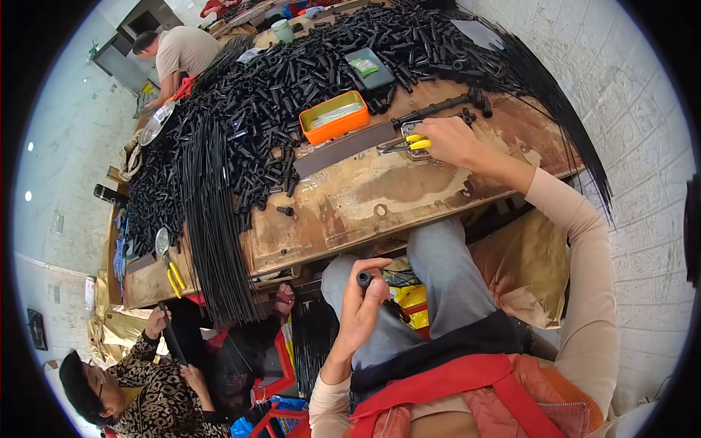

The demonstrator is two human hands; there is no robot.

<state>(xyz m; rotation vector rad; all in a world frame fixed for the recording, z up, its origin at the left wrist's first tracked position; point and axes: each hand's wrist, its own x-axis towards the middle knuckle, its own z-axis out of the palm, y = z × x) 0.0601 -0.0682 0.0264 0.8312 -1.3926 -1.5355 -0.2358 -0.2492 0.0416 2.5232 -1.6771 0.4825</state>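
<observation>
My left hand [359,306] is raised over my lap, with its fingers wrapped round a black plastic tube [364,278] whose round end faces up. Out on the wooden table, my right hand [449,140] is closed on a pair of pliers with yellow handles [419,144]. The metal jaws of the pliers point left, just over the tabletop. Right beside those fingers sits a small tray [407,126] of tiny metal pieces, partly covered by the hand. A longer black tube assembly [431,110] lies just beyond it.
Black tubular parts [292,91] are heaped across the table [343,201]. An orange tin [336,131] holds thin pale strips. Long black rods [212,219] hang over the near edge. Yellow-handled scissors [172,271] lie left. One person [139,387] sits lower left; another [182,55] bends over behind.
</observation>
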